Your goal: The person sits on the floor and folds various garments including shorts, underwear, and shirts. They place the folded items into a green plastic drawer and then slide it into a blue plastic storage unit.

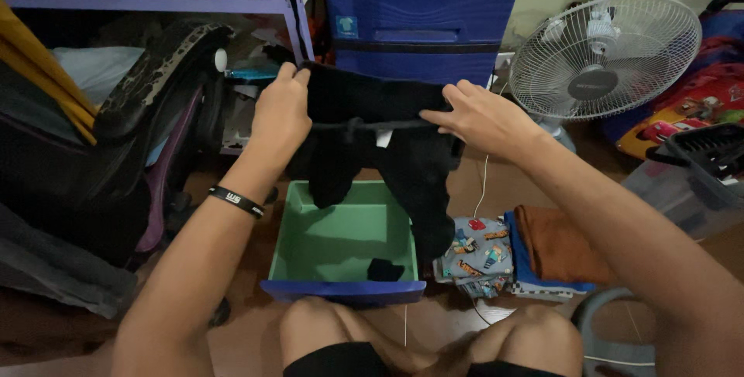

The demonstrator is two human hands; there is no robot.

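I hold up a pair of black pants [387, 144] by the waistband, over a green drawer [341, 237] with a blue front that lies on the floor before my knees. My left hand [280, 110] grips the left end of the waistband. My right hand [477, 117] grips the right end, fingers laid across the fabric. The pant legs hang down into and beside the drawer. A small black item [385, 270] lies in the drawer's near right corner.
A blue plastic drawer chest [422, 17] stands behind the pants. A white floor fan [604, 55] is at right. Folded clothes [511, 253] lie right of the drawer, a clear bin [690, 183] beyond. A worn office chair [147, 121] stands at left.
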